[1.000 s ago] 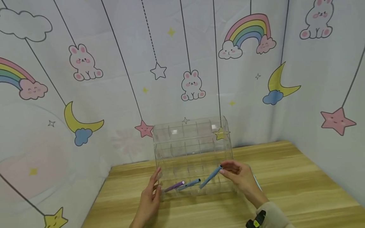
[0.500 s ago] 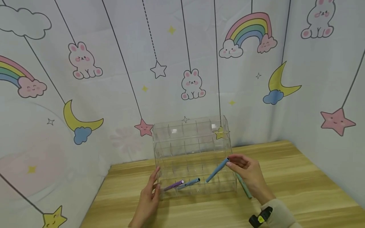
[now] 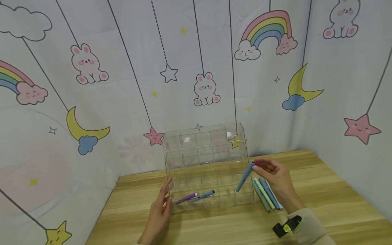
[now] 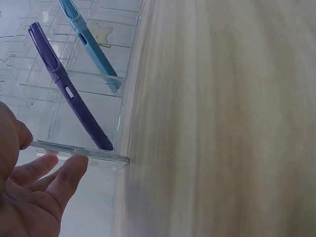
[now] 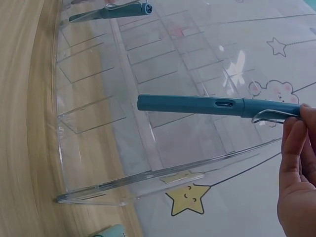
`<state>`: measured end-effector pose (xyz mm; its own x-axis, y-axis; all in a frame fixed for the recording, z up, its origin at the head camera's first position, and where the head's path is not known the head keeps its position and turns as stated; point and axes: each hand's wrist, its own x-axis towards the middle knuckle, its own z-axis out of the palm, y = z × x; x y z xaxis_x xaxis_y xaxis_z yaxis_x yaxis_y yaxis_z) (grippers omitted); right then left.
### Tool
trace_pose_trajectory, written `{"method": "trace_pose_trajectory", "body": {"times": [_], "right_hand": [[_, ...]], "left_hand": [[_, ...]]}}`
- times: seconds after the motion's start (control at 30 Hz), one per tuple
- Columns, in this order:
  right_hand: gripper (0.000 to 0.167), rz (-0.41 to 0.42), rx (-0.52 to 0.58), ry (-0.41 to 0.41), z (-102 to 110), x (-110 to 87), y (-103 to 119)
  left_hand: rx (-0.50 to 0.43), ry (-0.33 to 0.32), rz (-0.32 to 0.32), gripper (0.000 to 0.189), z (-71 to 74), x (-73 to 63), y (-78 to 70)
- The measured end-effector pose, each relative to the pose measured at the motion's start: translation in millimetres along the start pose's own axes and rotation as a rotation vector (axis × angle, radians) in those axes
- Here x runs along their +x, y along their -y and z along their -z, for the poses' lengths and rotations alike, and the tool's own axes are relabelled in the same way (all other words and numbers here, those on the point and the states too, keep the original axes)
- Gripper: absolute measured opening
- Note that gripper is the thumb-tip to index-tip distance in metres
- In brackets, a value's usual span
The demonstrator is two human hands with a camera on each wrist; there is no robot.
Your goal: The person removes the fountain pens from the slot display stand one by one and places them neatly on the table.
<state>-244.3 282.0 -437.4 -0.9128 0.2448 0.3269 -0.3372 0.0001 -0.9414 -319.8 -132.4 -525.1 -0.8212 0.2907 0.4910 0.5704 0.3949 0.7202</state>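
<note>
A clear acrylic pen organizer [image 3: 208, 146] with stepped rows of compartments stands on the table. My left hand [image 3: 160, 208] grips its left side wall [image 4: 74, 149], thumb at the edge and fingertips on the outer face. In the lowest row, a purple pen [image 4: 74, 94] leans in the leftmost compartment and a blue pen [image 3: 202, 196] in the one beside it. My right hand [image 3: 280, 180] pinches another capped blue pen [image 5: 192, 104] by its clip end. That pen slants down, its lower end over the right part of the lowest rows.
On the table right of the organizer lie several pens [image 3: 266, 194], green, pale green and blue, partly behind my right hand. A white cloth [image 3: 122, 102] with printed rabbits, stars and rainbows hangs behind. The wood-grain table [image 3: 214, 228] extends in front.
My right hand has moved right and slightly up with its blue pen, which now tilts more steeply. The pens on the table have come into view. My left hand stays on the organizer.
</note>
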Motion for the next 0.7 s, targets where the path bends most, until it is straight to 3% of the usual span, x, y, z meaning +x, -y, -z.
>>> {"method": "trace_pose_trajectory", "body": {"times": [0.7], "right_hand": [[0.023,0.098,0.088,0.03,11.1,3.4,1.2]], "left_hand": [[-0.003,0.005,-0.036,0.078,-0.6,-0.2,0.5]]}}
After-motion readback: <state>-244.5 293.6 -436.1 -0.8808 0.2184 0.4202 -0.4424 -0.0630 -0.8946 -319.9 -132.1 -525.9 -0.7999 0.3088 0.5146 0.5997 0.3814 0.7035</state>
